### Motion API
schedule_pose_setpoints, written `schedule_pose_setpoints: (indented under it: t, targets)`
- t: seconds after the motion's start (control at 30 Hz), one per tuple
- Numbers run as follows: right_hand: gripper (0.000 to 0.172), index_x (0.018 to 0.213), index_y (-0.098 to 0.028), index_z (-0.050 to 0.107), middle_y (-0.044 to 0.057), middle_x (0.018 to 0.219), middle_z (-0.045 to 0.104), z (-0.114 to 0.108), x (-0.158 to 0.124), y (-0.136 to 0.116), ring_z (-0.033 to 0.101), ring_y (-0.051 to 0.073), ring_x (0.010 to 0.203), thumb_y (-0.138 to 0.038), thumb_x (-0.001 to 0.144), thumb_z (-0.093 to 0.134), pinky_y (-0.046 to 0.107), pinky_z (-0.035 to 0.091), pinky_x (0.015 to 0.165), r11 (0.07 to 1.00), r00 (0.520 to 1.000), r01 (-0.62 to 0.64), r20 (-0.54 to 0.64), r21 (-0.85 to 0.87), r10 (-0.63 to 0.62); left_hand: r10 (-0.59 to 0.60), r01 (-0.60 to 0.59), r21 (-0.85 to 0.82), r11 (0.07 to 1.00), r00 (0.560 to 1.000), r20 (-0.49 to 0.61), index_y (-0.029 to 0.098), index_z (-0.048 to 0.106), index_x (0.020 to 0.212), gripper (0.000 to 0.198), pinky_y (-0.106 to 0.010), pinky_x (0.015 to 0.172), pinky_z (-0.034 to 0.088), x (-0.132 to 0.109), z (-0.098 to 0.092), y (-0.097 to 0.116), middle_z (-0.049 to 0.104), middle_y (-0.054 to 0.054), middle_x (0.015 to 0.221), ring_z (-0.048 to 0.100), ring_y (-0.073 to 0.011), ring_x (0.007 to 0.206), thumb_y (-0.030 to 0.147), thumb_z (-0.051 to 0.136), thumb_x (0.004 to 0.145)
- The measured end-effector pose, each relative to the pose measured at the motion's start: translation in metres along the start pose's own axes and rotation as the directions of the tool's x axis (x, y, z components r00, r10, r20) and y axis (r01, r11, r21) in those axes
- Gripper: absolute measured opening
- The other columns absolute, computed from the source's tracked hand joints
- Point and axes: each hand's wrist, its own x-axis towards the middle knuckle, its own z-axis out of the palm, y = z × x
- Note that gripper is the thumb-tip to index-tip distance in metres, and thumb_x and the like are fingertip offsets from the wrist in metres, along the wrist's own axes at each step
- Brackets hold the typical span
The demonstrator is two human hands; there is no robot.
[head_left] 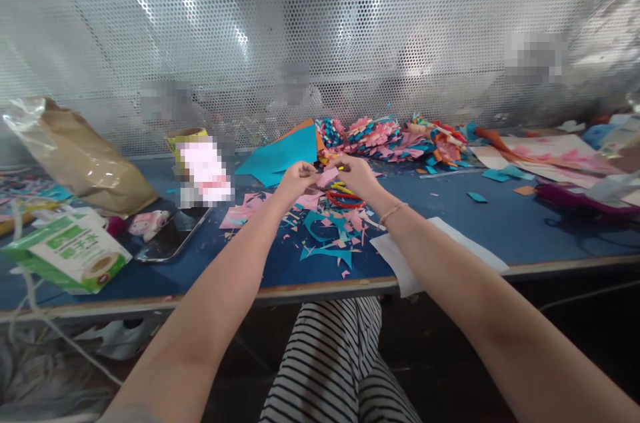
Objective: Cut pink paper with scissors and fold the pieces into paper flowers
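A small piece of pink paper (328, 176) is between my two hands above the table. My left hand (301, 180) pinches at its left side, thumb and fingertips together. My right hand (353, 172) is closed at its right side, and a short yellow tip shows by its fingers. Just below lie red and yellow loops (346, 199), whose kind I cannot make out. Pink and blue paper scraps (327, 254) are scattered under and in front of my hands. Behind my left hand lie large blue sheets (280, 155), with orange paper partly under them.
Bundles of fringed paper flowers (385, 136) lie against the perforated metal screen (320, 43). At left are a brown paper bag (95, 160), a green-white box (70, 251), a phone (174, 234) and a yellow roll (187, 140). White paper (460, 246) overhangs the front edge beneath my right forearm.
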Motion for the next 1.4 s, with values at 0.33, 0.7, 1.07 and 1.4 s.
schedule_pose_setpoints:
  t: [0.33,0.7,1.07,1.4]
  targets:
    - [0.023,0.075,-0.017,0.065,0.004,0.084,0.064,0.006,-0.001,-0.003,0.058,0.014,0.073,-0.009,0.065,0.045,0.028,0.046,0.07,0.998,0.998,0.046,-0.048,0.031,-0.044,0.041,-0.04,-0.15,0.988,0.999,0.003,0.01,0.066,0.071,0.028,-0.03,0.074,0.05,0.004,0.0,-0.008,0.064,-0.004,0.064,0.06,-0.0109,0.062,0.024,0.078,0.05]
    - [0.014,0.072,-0.018,0.062,0.003,0.079,0.064,0.007,-0.001,-0.005,0.059,0.015,0.073,-0.014,0.065,0.05,0.029,0.047,0.07,0.991,0.999,0.011,-0.032,0.135,-0.007,0.034,-0.041,-0.136,0.99,0.998,-0.053,0.011,0.069,0.075,0.029,-0.029,0.069,0.049,0.002,0.0,-0.006,0.065,-0.005,0.068,0.058,-0.0109,0.062,0.027,0.077,0.051]
    - [0.015,0.074,-0.018,0.059,0.002,0.078,0.062,0.013,0.0,0.006,0.058,0.014,0.071,-0.013,0.064,0.049,0.028,0.046,0.068,0.989,0.999,0.026,0.017,0.147,-0.029,0.037,-0.052,-0.26,0.964,0.997,-0.063,0.011,0.069,0.066,0.022,-0.026,0.066,0.046,0.004,0.001,-0.006,0.065,-0.004,0.069,0.056,-0.0093,0.061,0.02,0.078,0.048]
    - [0.022,0.076,-0.019,0.059,0.004,0.087,0.06,0.012,0.0,0.004,0.056,0.017,0.083,-0.009,0.061,0.047,0.03,0.047,0.073,0.984,0.986,0.162,-0.037,0.069,-0.16,0.06,-0.074,-0.31,0.948,0.997,-0.055,0.012,0.068,0.066,0.022,-0.027,0.071,0.046,0.003,0.002,-0.001,0.066,-0.004,0.068,0.059,-0.0103,0.063,0.012,0.077,0.045]
